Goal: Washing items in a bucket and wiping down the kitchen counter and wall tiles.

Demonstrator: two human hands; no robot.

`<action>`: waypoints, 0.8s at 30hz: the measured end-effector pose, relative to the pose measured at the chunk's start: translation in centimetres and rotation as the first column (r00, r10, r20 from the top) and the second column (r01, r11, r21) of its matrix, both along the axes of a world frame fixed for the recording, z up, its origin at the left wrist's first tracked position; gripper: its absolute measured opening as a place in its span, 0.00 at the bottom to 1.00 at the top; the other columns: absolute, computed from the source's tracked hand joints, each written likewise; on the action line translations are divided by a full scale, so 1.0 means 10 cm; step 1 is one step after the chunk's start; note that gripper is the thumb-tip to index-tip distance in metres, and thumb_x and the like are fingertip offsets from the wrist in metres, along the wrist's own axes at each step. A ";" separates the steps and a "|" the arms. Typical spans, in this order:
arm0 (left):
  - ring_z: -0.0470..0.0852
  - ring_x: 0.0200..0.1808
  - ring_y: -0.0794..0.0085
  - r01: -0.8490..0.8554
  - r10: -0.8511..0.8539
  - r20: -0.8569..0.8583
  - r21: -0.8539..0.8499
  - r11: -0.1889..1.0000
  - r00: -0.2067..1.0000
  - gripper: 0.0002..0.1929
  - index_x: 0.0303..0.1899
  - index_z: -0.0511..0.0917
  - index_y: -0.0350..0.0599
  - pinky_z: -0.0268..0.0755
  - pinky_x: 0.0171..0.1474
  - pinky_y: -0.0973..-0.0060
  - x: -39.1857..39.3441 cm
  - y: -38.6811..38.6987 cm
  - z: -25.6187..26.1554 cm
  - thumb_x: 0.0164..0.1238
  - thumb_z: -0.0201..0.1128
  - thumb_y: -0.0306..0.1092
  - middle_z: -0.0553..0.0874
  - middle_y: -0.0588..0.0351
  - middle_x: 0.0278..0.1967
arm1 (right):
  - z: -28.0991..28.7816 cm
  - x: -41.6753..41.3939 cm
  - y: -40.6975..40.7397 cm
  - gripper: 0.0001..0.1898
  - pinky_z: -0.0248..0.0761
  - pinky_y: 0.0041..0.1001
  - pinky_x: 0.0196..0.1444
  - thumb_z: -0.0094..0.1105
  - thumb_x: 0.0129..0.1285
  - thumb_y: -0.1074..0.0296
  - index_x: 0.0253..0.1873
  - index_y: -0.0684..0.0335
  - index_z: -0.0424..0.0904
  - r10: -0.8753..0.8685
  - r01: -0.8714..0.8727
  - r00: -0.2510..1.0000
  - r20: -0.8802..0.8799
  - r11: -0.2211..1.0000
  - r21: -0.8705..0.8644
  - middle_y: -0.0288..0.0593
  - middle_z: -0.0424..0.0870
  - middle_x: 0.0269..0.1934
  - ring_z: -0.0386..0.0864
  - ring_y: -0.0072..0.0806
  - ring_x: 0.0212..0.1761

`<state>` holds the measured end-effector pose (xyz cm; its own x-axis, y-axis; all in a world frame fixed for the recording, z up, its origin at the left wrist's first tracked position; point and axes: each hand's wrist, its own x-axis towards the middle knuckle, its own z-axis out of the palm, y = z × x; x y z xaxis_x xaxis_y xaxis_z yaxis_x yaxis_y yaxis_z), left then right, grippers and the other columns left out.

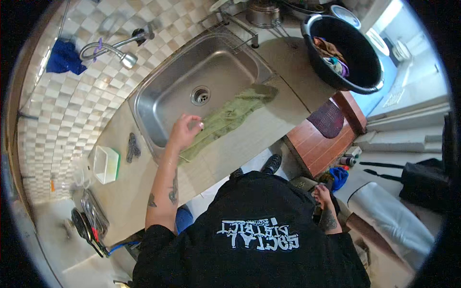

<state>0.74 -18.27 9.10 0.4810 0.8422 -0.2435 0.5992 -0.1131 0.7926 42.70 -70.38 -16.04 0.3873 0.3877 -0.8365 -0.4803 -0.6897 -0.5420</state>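
My left hand (184,131) is held over the front rim of the stainless steel sink (173,91), thumb and forefinger curved with a gap between them. Nothing clear shows in its grip. Right beside it, a green cloth (230,115) lies stretched along the sink's front edge and onto the countertop (273,115). Some of the cloth hangs into the basin, and its far end looks darker. Down by my right side is my right hand (321,194), fingers curled. Whether it holds anything is unclear against the dark items behind it.
A black tub (347,57) with crumpled cloths stands on the right counter. The flexible faucet (128,59) juts from the tiled wall. Left of the sink are a dark scrubber (133,147) and a plastic container (106,165). A reddish wooden surface (320,140) lies below the counter, right.
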 end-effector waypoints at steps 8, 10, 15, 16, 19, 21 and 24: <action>0.76 0.55 0.52 -0.114 0.320 -0.122 0.768 0.630 0.940 0.14 0.44 0.81 0.43 0.69 0.58 0.57 -0.46 -1.13 -0.40 0.57 0.71 0.34 0.78 0.48 0.50 | -0.07 0.32 0.20 0.10 0.58 0.23 0.16 0.55 0.71 0.57 0.47 0.57 0.73 0.112 -0.112 0.991 -0.069 0.994 -0.006 0.34 0.74 0.27 0.68 0.20 0.20; 0.75 0.56 0.52 -0.170 0.353 -0.103 0.732 0.660 0.930 0.13 0.43 0.81 0.44 0.68 0.59 0.57 -0.57 -1.23 -0.42 0.57 0.70 0.33 0.78 0.48 0.50 | -0.24 0.66 0.24 0.16 0.55 0.31 0.23 0.48 0.73 0.49 0.47 0.57 0.75 0.032 -0.039 0.942 -0.333 0.999 -0.013 0.37 0.71 0.31 0.65 0.32 0.26; 0.75 0.55 0.53 -0.177 0.456 -0.227 0.706 0.686 0.861 0.09 0.40 0.82 0.44 0.68 0.59 0.57 -0.86 -1.42 -0.34 0.59 0.68 0.33 0.78 0.47 0.50 | -0.43 1.04 0.83 0.15 0.55 0.30 0.22 0.45 0.74 0.49 0.49 0.50 0.77 0.081 -0.098 0.934 -0.349 0.995 -0.032 0.35 0.76 0.32 0.68 0.31 0.25; 0.75 0.56 0.52 -0.212 0.487 -0.217 0.702 0.680 0.846 0.09 0.40 0.82 0.44 0.68 0.59 0.57 -0.91 -1.45 -0.27 0.59 0.68 0.34 0.78 0.47 0.50 | -0.38 1.08 0.98 0.12 0.61 0.28 0.24 0.53 0.70 0.51 0.48 0.49 0.77 0.188 -0.192 0.947 -0.260 0.981 0.010 0.34 0.78 0.32 0.71 0.27 0.27; 0.74 0.56 0.50 -0.312 0.569 -0.136 0.721 0.618 0.811 0.11 0.42 0.82 0.44 0.67 0.60 0.56 -1.11 -1.37 -0.19 0.58 0.68 0.34 0.78 0.46 0.50 | -0.29 1.16 1.33 0.10 0.64 0.25 0.24 0.60 0.67 0.53 0.46 0.51 0.78 0.318 -0.315 0.946 -0.067 0.948 0.054 0.33 0.79 0.32 0.73 0.23 0.25; 0.74 0.56 0.49 -0.378 0.604 -0.053 0.736 0.562 0.795 0.13 0.44 0.81 0.44 0.67 0.60 0.56 -1.29 -1.19 -0.18 0.58 0.68 0.34 0.77 0.45 0.51 | -0.21 1.26 1.47 0.09 0.61 0.24 0.20 0.58 0.69 0.55 0.45 0.53 0.77 0.303 -0.297 0.952 -0.049 0.950 0.095 0.32 0.78 0.31 0.70 0.22 0.21; 0.73 0.58 0.47 -0.404 0.705 -0.006 0.816 0.413 0.709 0.20 0.52 0.77 0.45 0.66 0.62 0.55 -1.66 -0.73 -0.14 0.57 0.68 0.34 0.76 0.43 0.54 | -0.07 1.32 1.64 0.09 0.59 0.25 0.18 0.57 0.70 0.57 0.46 0.54 0.76 0.309 -0.308 0.951 0.011 0.940 0.145 0.33 0.77 0.31 0.69 0.22 0.19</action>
<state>-15.85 -25.54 7.71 -0.1401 0.8273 0.5440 0.9287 -0.0808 0.3619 55.87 -53.95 -16.76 0.2198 0.6027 -0.7671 -0.2634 -0.7205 -0.6415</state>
